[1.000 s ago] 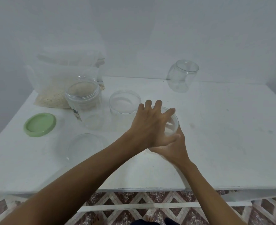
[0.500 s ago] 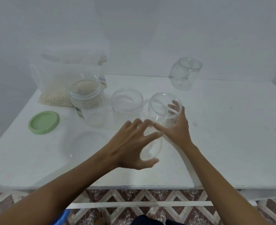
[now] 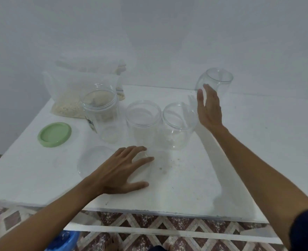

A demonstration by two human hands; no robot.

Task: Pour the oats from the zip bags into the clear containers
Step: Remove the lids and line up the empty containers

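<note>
Both hands were spread wide and held nothing: my left hand lay before the middle container, my right hand lifted beyond it. Judging by that, pouring had hardly begun; every container looked empty, and the zip bag behind still held its oats.

Three clear containers stand mid-desk; oat bag at ten o'clock; left hand spread flat, right hand raised open.

Three jars stand in a row on the table (bag behind the leftmost); a fourth jar sits far right, two lids in front-left.
</note>
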